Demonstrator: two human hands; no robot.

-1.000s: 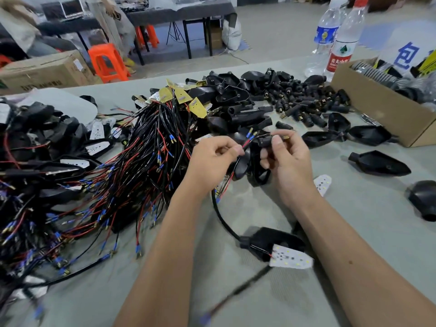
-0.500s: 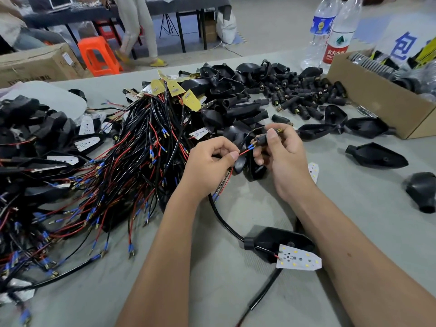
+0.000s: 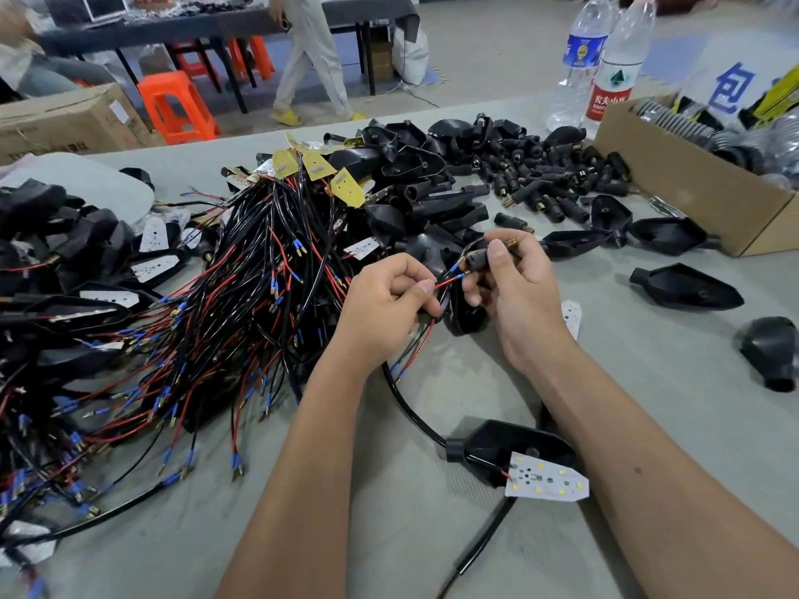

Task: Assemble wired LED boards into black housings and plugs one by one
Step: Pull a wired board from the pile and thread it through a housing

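Above the table [image 3: 432, 533], left hand [image 3: 385, 309] pinches red wire [image 3: 447, 282]; right hand [image 3: 514, 291] grips half-hidden plug [image 3: 480, 258].

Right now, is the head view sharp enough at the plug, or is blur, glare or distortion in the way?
Head view: plug and red wire between the hands are sharp; lighting soft, shadows faint; wide-angle bending curves the table edges; wire ends at the lower left corner are smeared; no glare.

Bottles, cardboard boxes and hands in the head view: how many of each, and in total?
Bottles: 2
Boxes: 2
Hands: 2 (left hand pinches a wire, right hand holds a plug)
Total: 6
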